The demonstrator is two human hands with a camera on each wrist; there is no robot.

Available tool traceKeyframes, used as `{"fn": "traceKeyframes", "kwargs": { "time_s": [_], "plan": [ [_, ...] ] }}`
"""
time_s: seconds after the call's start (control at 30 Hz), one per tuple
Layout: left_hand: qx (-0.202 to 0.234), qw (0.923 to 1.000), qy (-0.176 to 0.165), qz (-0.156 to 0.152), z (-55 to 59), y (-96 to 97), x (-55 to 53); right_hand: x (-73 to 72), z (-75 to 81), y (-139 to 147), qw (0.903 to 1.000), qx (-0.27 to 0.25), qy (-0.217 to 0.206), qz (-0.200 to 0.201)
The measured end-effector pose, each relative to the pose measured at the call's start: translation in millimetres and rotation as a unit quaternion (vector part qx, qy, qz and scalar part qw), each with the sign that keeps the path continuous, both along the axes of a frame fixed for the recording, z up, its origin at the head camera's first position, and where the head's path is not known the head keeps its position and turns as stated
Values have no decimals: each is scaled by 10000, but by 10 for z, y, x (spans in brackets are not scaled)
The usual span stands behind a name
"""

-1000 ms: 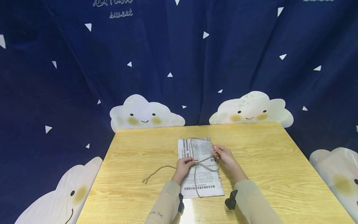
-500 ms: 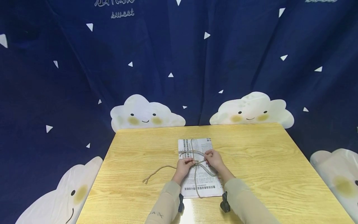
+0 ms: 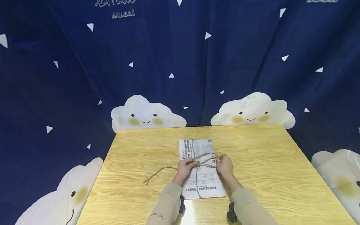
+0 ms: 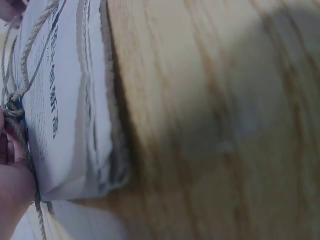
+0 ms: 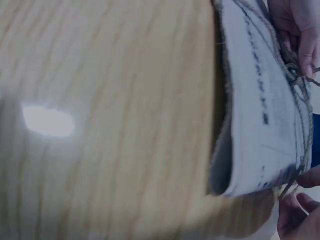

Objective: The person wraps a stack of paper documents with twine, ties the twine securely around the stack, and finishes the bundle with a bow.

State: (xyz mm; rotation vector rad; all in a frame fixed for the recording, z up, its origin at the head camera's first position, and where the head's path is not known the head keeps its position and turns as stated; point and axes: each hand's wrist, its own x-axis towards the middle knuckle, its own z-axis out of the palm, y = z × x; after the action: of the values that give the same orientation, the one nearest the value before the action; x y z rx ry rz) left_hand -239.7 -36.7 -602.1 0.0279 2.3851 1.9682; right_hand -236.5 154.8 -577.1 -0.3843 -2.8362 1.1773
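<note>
A folded newspaper bundle (image 3: 208, 184) lies on the table, bound lengthwise and crosswise with brown twine (image 3: 197, 184). My left hand (image 3: 183, 170) rests at the bundle's left half, thumb and fingertips pinching the twine at the crossing. The left wrist view shows the knot (image 4: 14, 112) right by those fingers. Over the bundle's right edge, my right hand (image 3: 226, 167) pinches twine between thumb and fingers. In the right wrist view, twine strands run from the left hand (image 5: 297, 30) down to the right hand (image 5: 302, 220). Loose strands curve across the paper between both hands.
A doubled twine tail (image 3: 157, 171) stretches left from the bundle across the wooden table (image 3: 135, 150). Behind the table hangs a dark blue curtain (image 3: 157, 47) printed with clouds and triangles. Dark cameras sit on both wrists.
My right hand first came left over the paper, then drew back to the right edge with twine. The loose strands shifted and now run to it. My left hand stayed at the crossing.
</note>
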Motion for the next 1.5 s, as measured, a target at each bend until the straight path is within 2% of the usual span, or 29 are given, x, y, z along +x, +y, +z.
{"fn": "traceKeyframes", "kwargs": {
  "time_s": [0.13, 0.23, 0.4, 0.53, 0.57, 0.6, 0.7, 0.8, 0.83, 0.93, 1.13, 1.23, 1.37, 1.5],
  "plan": [
    [-81, 9999, -78, 28, 6, 3, 3, 26, -3, 17, 9993, -77, -338, -154],
    [-95, 9999, -132, -13, 12, 6, 5, 32, 12, 14, 9987, -78, -426, -277],
    [-140, 9998, -151, -11, -1, 5, -3, 19, 54, -5, 9985, 74, -492, -226],
    [-188, 9998, -90, -28, -18, 1, -10, -70, -57, 31, 9988, 55, -471, -144],
    [-192, 9998, -80, -30, -22, 1, -12, -99, -101, 48, 9987, -12, -489, -122],
    [-199, 9998, -65, -36, -26, -1, -14, -148, -209, 89, 9993, -80, -361, -63],
    [-192, 9998, -81, 2, -31, -2, -21, -212, -312, 136, 9980, -417, -468, 107],
    [-173, 9998, -107, 42, -35, -7, -24, -186, -255, 131, 9947, -813, -603, 163],
    [-159, 9998, -128, 53, -33, -7, -25, -146, -160, 104, 9931, -898, -748, 132],
    [-174, 9998, -124, 53, -32, -6, -23, -75, -74, 89, 9929, -1025, -593, 146],
    [-330, 9995, -14, 25, -31, -8, -11, -63, -26, 40, 9927, -1180, 229, 43],
    [-422, 9990, 165, -16, -33, -11, -9, -104, -32, 15, 9921, -1144, 408, 306],
    [-347, 9990, 282, -60, -31, -10, -8, -155, -7, -27, 9930, -549, 441, 947],
    [-278, 9991, 305, -44, -25, -6, -6, -199, 37, -71, 9834, -10, 594, 1715]
  ]
}}
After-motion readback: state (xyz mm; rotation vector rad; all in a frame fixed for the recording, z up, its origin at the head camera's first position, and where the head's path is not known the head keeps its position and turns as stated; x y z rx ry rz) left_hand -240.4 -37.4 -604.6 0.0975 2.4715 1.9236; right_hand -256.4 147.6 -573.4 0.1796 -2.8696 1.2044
